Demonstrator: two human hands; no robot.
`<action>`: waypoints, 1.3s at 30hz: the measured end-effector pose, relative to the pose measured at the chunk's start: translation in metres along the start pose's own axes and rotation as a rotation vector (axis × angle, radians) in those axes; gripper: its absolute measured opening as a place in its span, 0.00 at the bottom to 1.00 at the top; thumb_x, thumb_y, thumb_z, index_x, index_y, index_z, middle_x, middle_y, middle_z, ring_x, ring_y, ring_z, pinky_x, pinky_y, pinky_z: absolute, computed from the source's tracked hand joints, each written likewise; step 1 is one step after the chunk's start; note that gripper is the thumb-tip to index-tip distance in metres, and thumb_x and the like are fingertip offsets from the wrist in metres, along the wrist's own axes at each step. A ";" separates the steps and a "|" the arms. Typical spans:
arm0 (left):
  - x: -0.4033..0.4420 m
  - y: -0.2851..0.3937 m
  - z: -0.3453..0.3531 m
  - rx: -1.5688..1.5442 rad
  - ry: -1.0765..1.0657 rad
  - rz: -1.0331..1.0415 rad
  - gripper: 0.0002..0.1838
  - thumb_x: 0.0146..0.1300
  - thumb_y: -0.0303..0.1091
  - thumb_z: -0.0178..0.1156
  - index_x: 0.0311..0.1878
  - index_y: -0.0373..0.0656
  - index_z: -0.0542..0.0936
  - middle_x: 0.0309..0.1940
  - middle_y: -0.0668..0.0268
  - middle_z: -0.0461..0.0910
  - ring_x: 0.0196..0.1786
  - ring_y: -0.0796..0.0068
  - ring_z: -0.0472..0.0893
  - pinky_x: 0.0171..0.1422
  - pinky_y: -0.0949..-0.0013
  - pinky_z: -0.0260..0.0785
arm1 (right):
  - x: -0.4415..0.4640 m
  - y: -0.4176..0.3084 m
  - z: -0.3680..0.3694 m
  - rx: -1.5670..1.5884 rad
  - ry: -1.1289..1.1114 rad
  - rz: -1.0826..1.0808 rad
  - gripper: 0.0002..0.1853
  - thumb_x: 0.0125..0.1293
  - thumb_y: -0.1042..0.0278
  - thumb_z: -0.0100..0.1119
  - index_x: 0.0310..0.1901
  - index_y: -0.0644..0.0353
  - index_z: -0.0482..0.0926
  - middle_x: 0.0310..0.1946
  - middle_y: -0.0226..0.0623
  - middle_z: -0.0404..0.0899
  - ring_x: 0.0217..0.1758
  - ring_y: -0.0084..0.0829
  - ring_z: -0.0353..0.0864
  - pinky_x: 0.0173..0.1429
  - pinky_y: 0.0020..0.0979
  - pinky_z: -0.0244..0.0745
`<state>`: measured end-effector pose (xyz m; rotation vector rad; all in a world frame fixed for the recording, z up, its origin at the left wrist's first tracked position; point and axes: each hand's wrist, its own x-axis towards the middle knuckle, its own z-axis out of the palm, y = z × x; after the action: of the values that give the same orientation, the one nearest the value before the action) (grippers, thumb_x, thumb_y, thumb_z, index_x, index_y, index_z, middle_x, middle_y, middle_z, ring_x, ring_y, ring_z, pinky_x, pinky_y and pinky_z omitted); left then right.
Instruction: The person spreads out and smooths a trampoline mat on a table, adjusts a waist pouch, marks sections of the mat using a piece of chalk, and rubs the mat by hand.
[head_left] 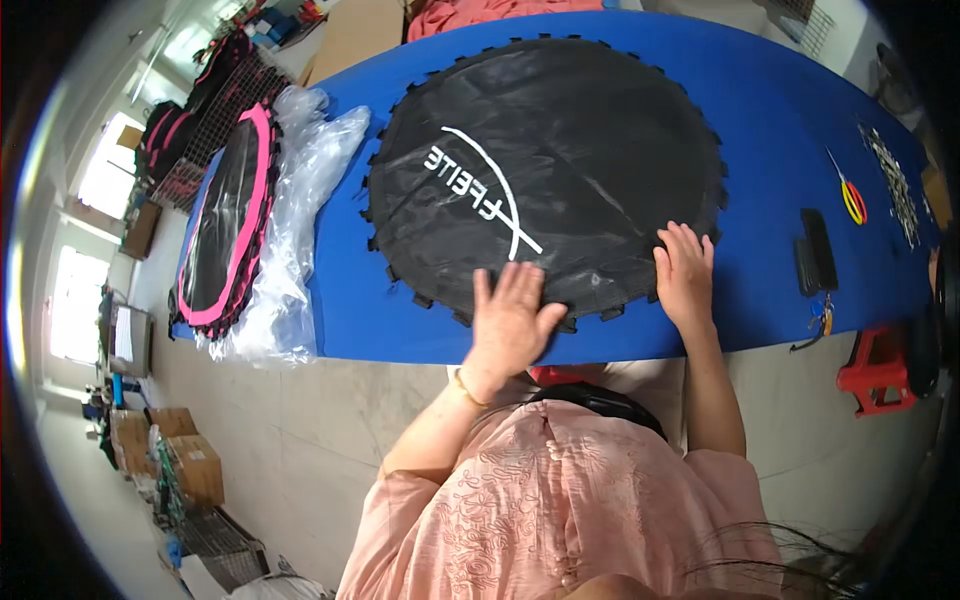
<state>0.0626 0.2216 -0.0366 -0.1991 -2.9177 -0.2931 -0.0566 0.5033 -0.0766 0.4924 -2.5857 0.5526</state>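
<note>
A round black fabric mat (570, 160) with white lettering and short tabs around its rim lies spread on the blue table. My left hand (515, 315) rests flat on its near edge, just below the white logo, fingers stretched out and thumb apart. Farther right, my right hand (685, 270) lies on the mat's near right rim with its fingers extended. Neither hand is wrapped around anything. White print (480, 190) with a curved line marks the left part of the mat.
Black mats with pink borders (255, 200) lie at the table's left beside clear plastic bags (300, 230). On the right are yellow-and-red handled scissors (853, 203), black strips (818, 250) and a row of small metal pieces (893, 185). A red stool (875, 375) stands below.
</note>
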 end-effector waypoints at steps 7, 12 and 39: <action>-0.012 -0.040 -0.002 0.106 0.053 -0.085 0.34 0.81 0.57 0.49 0.74 0.38 0.77 0.75 0.56 0.76 0.81 0.52 0.69 0.86 0.31 0.43 | -0.002 0.003 -0.001 -0.016 -0.021 -0.006 0.16 0.83 0.63 0.52 0.62 0.59 0.82 0.69 0.43 0.81 0.78 0.44 0.73 0.86 0.54 0.55; -0.022 -0.116 -0.014 0.188 0.040 -0.315 0.32 0.83 0.55 0.45 0.76 0.41 0.75 0.77 0.58 0.74 0.82 0.51 0.67 0.85 0.28 0.44 | -0.001 0.002 -0.001 -0.036 -0.026 -0.009 0.16 0.83 0.62 0.52 0.62 0.60 0.82 0.69 0.44 0.81 0.78 0.45 0.73 0.86 0.54 0.55; 0.006 -0.134 0.013 -0.036 0.280 -0.185 0.16 0.74 0.30 0.58 0.62 0.42 0.81 0.66 0.56 0.83 0.70 0.52 0.80 0.78 0.45 0.67 | -0.001 0.001 0.002 0.000 0.022 -0.017 0.17 0.81 0.63 0.52 0.61 0.61 0.82 0.67 0.46 0.82 0.76 0.47 0.74 0.85 0.57 0.55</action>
<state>0.0342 0.0953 -0.0727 0.0999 -2.6561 -0.3698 -0.0565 0.5039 -0.0790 0.5052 -2.5588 0.5488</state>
